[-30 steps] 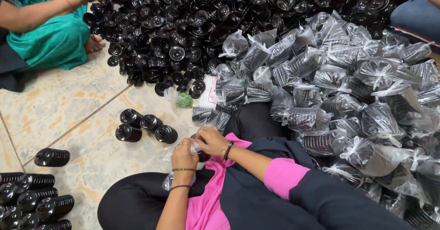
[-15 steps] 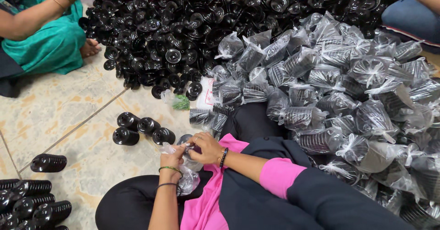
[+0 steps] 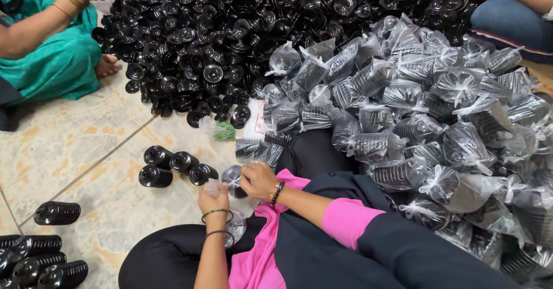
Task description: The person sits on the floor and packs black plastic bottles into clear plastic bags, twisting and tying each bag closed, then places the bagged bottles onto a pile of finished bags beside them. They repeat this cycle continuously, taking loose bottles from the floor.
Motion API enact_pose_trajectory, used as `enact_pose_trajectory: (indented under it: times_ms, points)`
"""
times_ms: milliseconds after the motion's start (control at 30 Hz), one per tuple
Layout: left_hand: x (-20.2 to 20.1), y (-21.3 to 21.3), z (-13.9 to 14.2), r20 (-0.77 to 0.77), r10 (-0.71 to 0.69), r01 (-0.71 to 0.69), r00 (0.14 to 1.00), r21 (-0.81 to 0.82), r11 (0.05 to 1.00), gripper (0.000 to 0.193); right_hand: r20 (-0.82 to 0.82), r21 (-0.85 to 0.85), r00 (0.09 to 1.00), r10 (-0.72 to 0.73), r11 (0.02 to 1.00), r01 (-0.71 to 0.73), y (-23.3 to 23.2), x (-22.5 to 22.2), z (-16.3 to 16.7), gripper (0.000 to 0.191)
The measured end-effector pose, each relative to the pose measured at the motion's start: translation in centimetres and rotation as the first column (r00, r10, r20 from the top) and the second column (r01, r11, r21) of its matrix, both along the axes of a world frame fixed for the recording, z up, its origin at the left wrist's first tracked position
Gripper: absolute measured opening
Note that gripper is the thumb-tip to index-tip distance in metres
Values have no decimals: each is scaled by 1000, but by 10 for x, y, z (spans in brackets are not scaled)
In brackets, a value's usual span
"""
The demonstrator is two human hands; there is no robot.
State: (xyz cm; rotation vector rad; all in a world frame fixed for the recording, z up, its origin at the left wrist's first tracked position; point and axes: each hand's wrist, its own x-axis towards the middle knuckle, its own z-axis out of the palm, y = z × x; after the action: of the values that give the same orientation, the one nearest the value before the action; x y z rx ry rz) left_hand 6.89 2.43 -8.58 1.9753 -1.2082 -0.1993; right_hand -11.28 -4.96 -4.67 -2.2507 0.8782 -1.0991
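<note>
Bag (image 3: 233,181) lifted, black cups inside.

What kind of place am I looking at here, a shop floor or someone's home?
Probably an informal packing workshop, possibly in a home: people sit on a tiled floor around a big heap of loose black plastic parts, beside a pile of filled, tied clear bags. The left hand and right hand hold a clear bag.

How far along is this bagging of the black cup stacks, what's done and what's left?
Done: a large heap of tied clear bags, each holding a stack of black cups, lies to the right. In hand: the left hand and right hand grip a clear bag with a black stack in it, not yet tied. Left: four stacks waiting on the floor, more at lower left, and a big loose pile beyond.
</note>
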Motion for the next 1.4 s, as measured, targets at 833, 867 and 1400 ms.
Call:
enact_pose_trajectory:
  times_ms: [833,867,1400]
  points:
    - [-13,5,42,-210,-26,58,977,146,988,20,80,17,993,87,996,-89,-11,-12,1,13]
    - [-13,4,41,-207,-17,47,978,141,989,22,89,22,993,83,996,-85,-13,-12,1,13]
    - [-9,1,64,-464,23,-22,885,8,1000,33,425,510,885,-189,858,-62,-60,-68,63,20]
